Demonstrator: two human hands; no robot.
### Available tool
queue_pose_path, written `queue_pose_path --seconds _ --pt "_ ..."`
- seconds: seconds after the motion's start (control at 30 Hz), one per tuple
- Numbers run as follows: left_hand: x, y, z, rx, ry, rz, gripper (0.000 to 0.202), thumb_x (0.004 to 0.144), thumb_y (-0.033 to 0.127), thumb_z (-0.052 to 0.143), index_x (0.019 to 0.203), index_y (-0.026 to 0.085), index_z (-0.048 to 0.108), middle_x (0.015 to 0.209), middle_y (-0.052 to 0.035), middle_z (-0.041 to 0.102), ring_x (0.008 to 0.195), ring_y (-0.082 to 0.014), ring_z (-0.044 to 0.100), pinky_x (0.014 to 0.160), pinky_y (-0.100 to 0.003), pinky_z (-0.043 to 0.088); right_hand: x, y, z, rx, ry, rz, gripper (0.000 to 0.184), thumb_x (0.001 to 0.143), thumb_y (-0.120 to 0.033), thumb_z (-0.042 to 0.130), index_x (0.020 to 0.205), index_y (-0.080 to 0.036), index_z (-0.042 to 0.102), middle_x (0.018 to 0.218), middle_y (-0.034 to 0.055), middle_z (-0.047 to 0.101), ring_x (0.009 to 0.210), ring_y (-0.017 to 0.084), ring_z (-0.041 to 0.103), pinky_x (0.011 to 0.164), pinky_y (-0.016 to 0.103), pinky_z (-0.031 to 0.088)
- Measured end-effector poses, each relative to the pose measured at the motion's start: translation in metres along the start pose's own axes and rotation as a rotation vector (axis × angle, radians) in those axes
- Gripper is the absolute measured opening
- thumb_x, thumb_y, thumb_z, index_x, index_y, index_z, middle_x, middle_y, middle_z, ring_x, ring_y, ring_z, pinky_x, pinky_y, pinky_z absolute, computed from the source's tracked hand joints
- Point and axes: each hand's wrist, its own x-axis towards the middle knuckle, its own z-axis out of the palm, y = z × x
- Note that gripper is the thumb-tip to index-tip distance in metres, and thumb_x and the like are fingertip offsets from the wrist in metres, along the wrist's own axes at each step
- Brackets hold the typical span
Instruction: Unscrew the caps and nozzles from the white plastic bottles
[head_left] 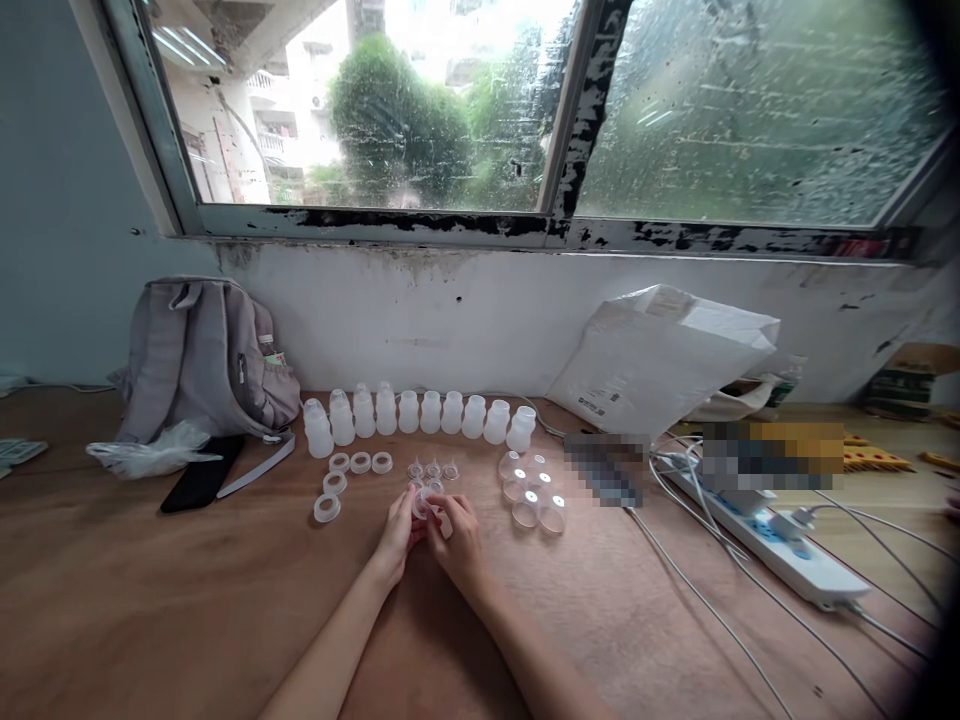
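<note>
My left hand (397, 535) and my right hand (456, 535) meet over the table's middle, fingers closed around a translucent bottle collar ring (421, 503). Fingertips of the right hand press at its opening, and whether a teat sits inside I cannot make out. Just beyond, small clear silicone teats (433, 468) stand in rows, some partly hidden by my fingers. Loose white collar rings (327, 508) lie to the left. Clear dome caps (526, 513) are grouped to the right. Behind stands a row of frosted baby bottles (408, 411); the leftmost ones have tops on.
At the left are a grey backpack (202, 350), a crumpled plastic bag (154, 450) and a black phone-like slab (202, 478). A white bag (645, 350) leans on the wall at the right. A power strip (817, 580) with trailing cables crosses the right side.
</note>
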Motion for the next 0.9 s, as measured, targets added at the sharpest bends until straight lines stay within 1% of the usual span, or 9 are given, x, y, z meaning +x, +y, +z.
queue_pose_path --seconds 0.17,0.37,0.57,0.77,0.9 --pt "0.001 0.0 -0.001 -0.041 0.032 -0.021 0.036 0.07 0.048 0.053 0.086 0.016 0.056 0.071 -0.0036 0.064 0.061 -0.0141 0.062 0.057 -0.024 0.047 0.001 -0.002 -0.001 -0.037 -0.013 -0.025 0.023 0.071 -0.01 0.045 0.089 -0.02 0.056 0.083 0.0056 0.06 0.08 0.019 0.053 0.072 0.032 0.042" --pt "0.004 0.002 -0.002 -0.112 0.055 -0.031 0.03 0.072 0.043 0.054 0.089 0.017 0.057 0.071 -0.0024 0.065 0.057 -0.0111 0.061 0.056 -0.021 0.047 0.002 -0.005 -0.002 -0.04 -0.069 -0.085 0.024 0.072 -0.008 0.045 0.088 -0.021 0.057 0.081 0.0038 0.062 0.081 0.019 0.053 0.074 0.032 0.041" --pt "0.008 0.001 -0.006 -0.22 0.025 -0.11 0.03 0.077 0.039 0.05 0.095 0.016 0.056 0.076 -0.0051 0.066 0.064 -0.0122 0.062 0.057 -0.021 0.047 0.001 -0.003 -0.001 -0.026 -0.094 -0.112 0.026 0.073 -0.009 0.047 0.091 -0.023 0.059 0.087 0.0024 0.064 0.09 0.019 0.051 0.079 0.034 0.041" --pt "0.011 0.0 -0.006 -0.308 0.023 -0.132 0.028 0.077 0.037 0.051 0.093 0.016 0.058 0.075 -0.0039 0.065 0.062 -0.0105 0.061 0.057 -0.02 0.048 0.0 -0.002 0.0 -0.009 -0.123 -0.113 0.03 0.072 -0.009 0.046 0.094 -0.023 0.06 0.095 0.0029 0.063 0.096 0.021 0.048 0.084 0.037 0.039" --pt "0.01 -0.001 -0.007 -0.295 0.009 -0.13 0.03 0.076 0.038 0.052 0.095 0.015 0.058 0.075 -0.0043 0.065 0.063 -0.0114 0.061 0.059 -0.021 0.048 0.001 -0.005 -0.002 -0.053 -0.114 -0.108 0.033 0.071 -0.008 0.045 0.096 -0.023 0.059 0.098 0.0029 0.062 0.101 0.022 0.046 0.087 0.039 0.036"
